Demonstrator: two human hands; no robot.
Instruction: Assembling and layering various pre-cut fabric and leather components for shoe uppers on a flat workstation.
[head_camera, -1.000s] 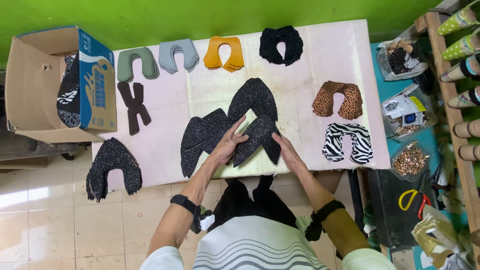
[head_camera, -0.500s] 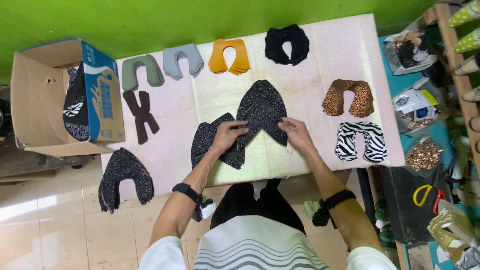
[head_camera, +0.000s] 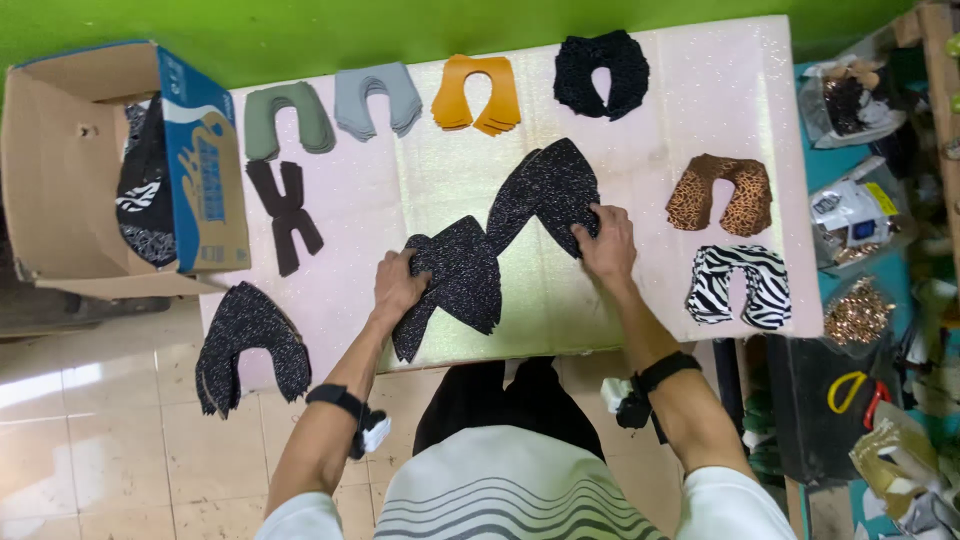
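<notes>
Black glitter cutout (head_camera: 505, 235) spread mid-desk (head_camera: 690, 90), long axis slanting from lower left up to upper right. Left hand (head_camera: 397, 285) clamped on lower-left lobe, right hand (head_camera: 605, 240) pinching upper-right lobe; 2 hands at opposite ends, equally near, cutout stretched between.

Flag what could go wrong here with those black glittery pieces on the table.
1. The black glittery stack under the left hand overhangs the near edge of the pale pink table; it could slide off onto the floor.
2. The right hand presses only one edge of the other black glittery stack, so its layers may fan out of alignment.
3. A third black glittery U-shaped piece hangs off the table's left corner and may drop.
</notes>
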